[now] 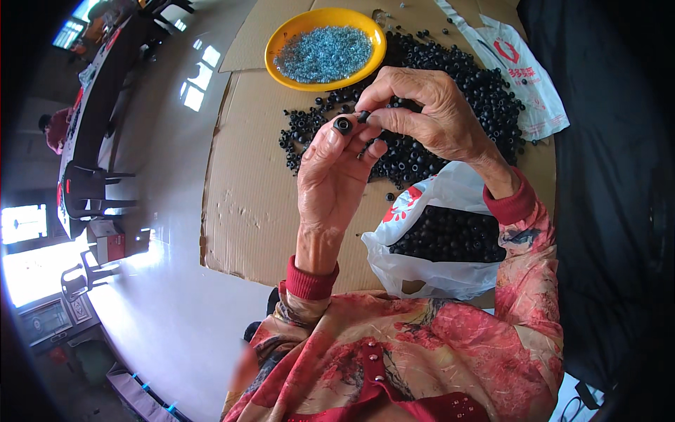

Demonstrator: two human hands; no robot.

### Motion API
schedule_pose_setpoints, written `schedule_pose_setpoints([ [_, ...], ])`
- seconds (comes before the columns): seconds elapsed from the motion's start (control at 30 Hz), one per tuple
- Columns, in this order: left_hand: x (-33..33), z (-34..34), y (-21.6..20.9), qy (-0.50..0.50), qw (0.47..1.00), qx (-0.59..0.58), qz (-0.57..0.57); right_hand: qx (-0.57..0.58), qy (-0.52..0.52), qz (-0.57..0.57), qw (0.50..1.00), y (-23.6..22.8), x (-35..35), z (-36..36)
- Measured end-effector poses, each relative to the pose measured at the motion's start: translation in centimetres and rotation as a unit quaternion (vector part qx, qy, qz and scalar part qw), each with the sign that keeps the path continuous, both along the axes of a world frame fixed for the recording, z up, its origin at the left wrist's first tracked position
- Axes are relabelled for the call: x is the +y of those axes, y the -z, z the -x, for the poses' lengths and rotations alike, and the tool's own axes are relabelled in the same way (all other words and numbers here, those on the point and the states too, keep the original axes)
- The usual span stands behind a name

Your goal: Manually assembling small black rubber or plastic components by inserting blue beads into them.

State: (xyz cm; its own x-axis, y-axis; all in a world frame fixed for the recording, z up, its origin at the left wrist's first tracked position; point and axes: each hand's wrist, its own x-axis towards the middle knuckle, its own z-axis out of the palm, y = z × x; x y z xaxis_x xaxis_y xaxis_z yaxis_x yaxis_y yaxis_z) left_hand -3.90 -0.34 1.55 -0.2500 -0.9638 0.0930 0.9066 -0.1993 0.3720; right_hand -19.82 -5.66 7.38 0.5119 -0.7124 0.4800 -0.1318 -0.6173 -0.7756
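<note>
My left hand (327,172) is raised over the cardboard, its thumb and fingers closed on a round black cap (342,126) with a hole in its end. Right beside it, my right hand (439,116) pinches a smaller black piece (363,117) between thumb and forefinger. The two pieces are close together; I cannot tell whether they touch. Beneath and beyond my hands spreads a heap of loose black caps (415,151). A yellow dish (379,53) of small clear bluish pieces (323,55) stands at the far side.
Near my right forearm, a white plastic bag (383,246) lies open, full of black caps (450,235). Another white bag (541,102) lies flat at the far right. Brown cardboard (246,211) supports everything. Dark cloth (598,176) hangs at right; chairs (91,186) stand far left.
</note>
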Motion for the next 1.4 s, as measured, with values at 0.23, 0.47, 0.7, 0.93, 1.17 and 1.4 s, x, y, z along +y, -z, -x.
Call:
schedule_pose_setpoints([
  [0.23, 0.0, 0.2, -0.4, -0.013, 1.0, -0.011, 0.011, 0.024, 0.003, 0.091, 0.996, -1.5, -0.1, -0.1],
  [0.47, 0.3, 0.3, -0.7, -0.045, 0.999, -0.029, -0.011, 0.08, 0.003, 0.169, 0.982, -2.5, 0.4, -0.7],
  [0.7, 0.3, 0.5, -0.6, -0.076, 0.996, -0.054, 0.011, 0.141, 0.012, 0.218, 0.966, -3.5, 0.7, -1.2],
  [0.93, 0.3, 0.4, -0.8, -0.094, 0.994, -0.064, 0.002, 0.159, 0.006, 0.243, 0.957, -4.0, 0.6, -2.0],
  [1.17, 0.4, 0.3, -1.3, -0.102, 0.994, -0.037, -0.01, 0.196, 0.002, 0.266, 0.944, -5.0, 0.5, -2.8],
  [1.4, 0.7, -0.2, -1.6, -0.118, 0.992, -0.042, -0.017, 0.221, 0.007, 0.29, 0.931, -5.6, 0.8, -3.6],
])
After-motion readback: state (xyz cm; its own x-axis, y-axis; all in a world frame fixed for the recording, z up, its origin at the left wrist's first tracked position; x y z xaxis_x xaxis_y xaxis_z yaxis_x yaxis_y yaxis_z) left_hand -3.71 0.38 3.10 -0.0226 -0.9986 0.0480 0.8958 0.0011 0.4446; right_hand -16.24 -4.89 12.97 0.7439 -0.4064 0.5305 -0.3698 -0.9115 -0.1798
